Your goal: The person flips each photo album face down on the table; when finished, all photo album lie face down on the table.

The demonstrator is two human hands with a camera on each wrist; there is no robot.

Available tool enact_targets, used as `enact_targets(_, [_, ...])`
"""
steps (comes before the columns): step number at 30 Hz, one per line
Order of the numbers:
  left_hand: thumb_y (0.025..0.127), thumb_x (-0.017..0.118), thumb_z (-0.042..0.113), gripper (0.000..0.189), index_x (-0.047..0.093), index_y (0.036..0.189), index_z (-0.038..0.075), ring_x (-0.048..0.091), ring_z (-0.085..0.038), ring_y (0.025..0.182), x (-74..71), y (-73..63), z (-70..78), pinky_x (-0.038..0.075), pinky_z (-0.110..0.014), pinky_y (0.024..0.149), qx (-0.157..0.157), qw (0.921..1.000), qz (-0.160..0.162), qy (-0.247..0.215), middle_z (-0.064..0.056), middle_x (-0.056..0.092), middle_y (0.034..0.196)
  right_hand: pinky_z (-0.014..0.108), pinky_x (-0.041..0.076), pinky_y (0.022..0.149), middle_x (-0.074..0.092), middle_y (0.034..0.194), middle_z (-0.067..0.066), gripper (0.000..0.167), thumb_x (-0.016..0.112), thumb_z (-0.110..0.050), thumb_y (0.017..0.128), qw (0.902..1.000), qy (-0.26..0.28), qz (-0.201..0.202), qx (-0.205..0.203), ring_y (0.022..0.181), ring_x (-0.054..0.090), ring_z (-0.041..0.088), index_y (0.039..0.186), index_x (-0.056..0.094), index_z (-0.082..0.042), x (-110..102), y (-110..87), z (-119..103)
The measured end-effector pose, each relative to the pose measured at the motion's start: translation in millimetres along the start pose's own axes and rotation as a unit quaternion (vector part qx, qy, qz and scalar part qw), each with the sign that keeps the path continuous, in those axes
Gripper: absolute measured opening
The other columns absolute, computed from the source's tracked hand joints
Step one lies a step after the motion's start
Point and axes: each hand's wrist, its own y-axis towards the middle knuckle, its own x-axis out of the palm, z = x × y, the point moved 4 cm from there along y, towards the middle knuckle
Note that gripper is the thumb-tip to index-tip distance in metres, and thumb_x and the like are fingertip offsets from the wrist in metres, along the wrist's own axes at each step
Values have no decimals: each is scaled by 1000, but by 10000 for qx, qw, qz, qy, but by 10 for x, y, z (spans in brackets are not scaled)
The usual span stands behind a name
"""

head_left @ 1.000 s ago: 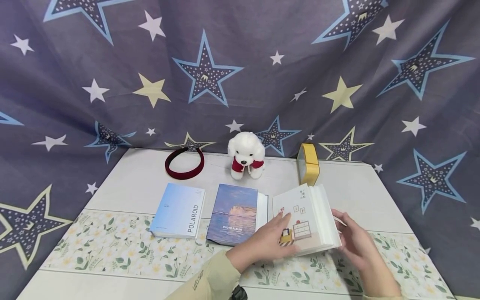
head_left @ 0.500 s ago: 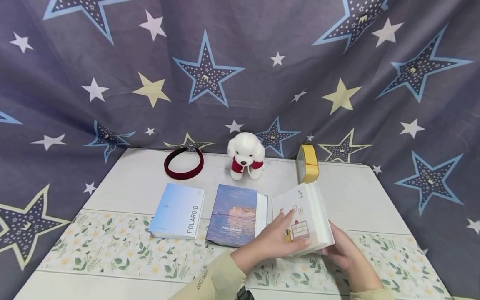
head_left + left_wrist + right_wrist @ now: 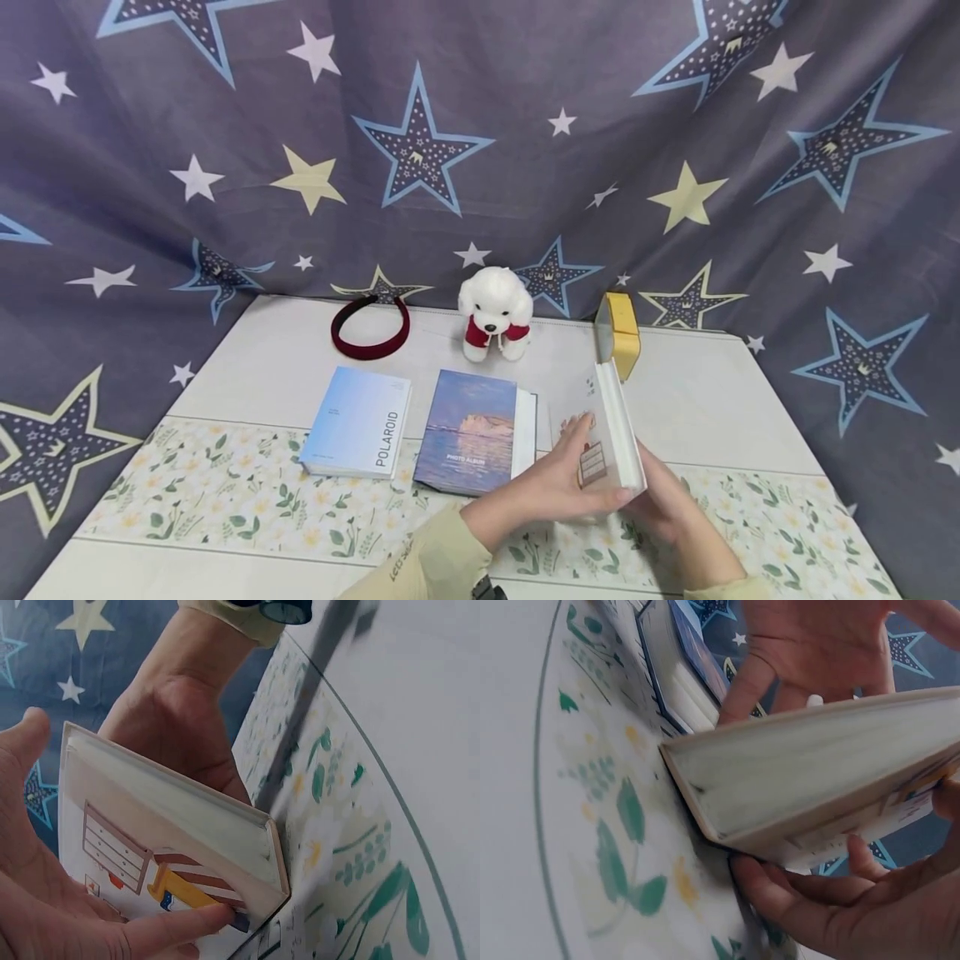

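A photo album (image 3: 600, 437) with a drawn room on its cover stands tilted up on the table, pages packed between its covers. My left hand (image 3: 558, 479) spreads its fingers over the front cover, thumb near the lower corner. One finger (image 3: 180, 922) lies straight along the cover in the left wrist view. From the other side my right hand (image 3: 660, 496) supports the album, mostly hidden behind it in the head view. In the right wrist view its fingers (image 3: 780, 889) touch the cover close to the spine edge, fairly straight.
A blue photo album (image 3: 465, 433) with a seascape lies left of the hands, and a pale blue POLAROID album (image 3: 356, 421) farther left. Behind stand a dark red headband (image 3: 371, 350), a white plush dog (image 3: 495, 312) and a yellow-edged box (image 3: 621, 333). A star-patterned curtain (image 3: 480, 217) hangs behind.
The album has swung up from lying tilted, and its loosely fanned pages have drawn together. My right hand has moved left and in behind it; my left hand stays on the cover.
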Motion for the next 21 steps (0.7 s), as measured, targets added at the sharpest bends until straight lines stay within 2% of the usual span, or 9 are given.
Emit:
enact_targets(4, [85,63,60,106,-3,158,22,11,-24,147,1,1,28,21,-48,115,234,9990,35,-386,-11,3,163,76,18,97,15,159,23,82,29,-71,93,9997,-95,-158,-171,141,13,52,156,24,-18,42,-5,-19])
enact_targets(7, [86,60,63,106,-7,157,24,16,-23,145,-6,0,53,25,-46,113,361,9970,21,-684,-8,6,163,76,15,97,12,160,21,77,30,-67,95,9993,-98,-171,-322,142,9,54,156,20,-21,59,-19,-46])
enact_targets(8, [86,59,65,105,-7,157,25,16,-23,145,-9,0,60,26,-46,113,370,9964,28,-760,-9,7,162,75,16,97,15,158,20,75,31,-65,96,9992,-114,-142,-348,142,11,53,155,22,-20,61,-26,-53])
enact_targets(10, [86,56,68,104,-8,157,28,19,-27,144,-18,0,72,29,-47,111,312,9952,45,-924,-12,9,162,72,24,100,25,153,20,68,35,-60,98,9990,-185,-54,-414,139,24,50,149,27,-16,69,-38,-71])
enact_targets(12, [86,54,69,102,-9,156,31,22,-31,143,-33,2,77,32,-48,109,190,9941,81,-1066,-16,10,161,64,35,102,35,145,19,58,39,-53,101,9986,-278,66,-456,133,40,42,141,31,-11,75,-53,-81])
enact_targets(14, [86,56,67,101,-9,156,33,25,-35,142,-48,3,77,37,-48,106,48,9912,131,-1318,-19,9,161,54,44,99,41,141,18,51,43,-46,102,9979,-365,168,-503,123,50,33,137,31,-10,84,-66,-87])
enact_targets(15, [87,58,65,101,-8,156,33,30,-37,139,-53,1,72,41,-48,102,-59,9887,142,-1490,-21,9,160,49,46,97,41,141,20,50,45,-43,102,9975,-401,200,-539,119,53,31,138,30,-11,90,-73,-88])
enact_targets(17, [88,63,55,101,-8,156,33,39,-36,134,-57,1,65,48,-46,95,-194,9808,162,-1931,-22,7,160,51,44,99,37,143,23,56,48,-40,102,9971,-410,231,-597,121,51,32,144,24,-12,96,-89,-84])
enact_targets(21, [88,66,26,102,-9,157,30,53,-29,120,-46,1,53,56,-43,81,-189,9568,180,-2897,-19,11,160,58,32,107,27,147,26,75,56,-38,98,9958,-518,412,-629,131,38,41,153,14,-9,79,-108,-62])
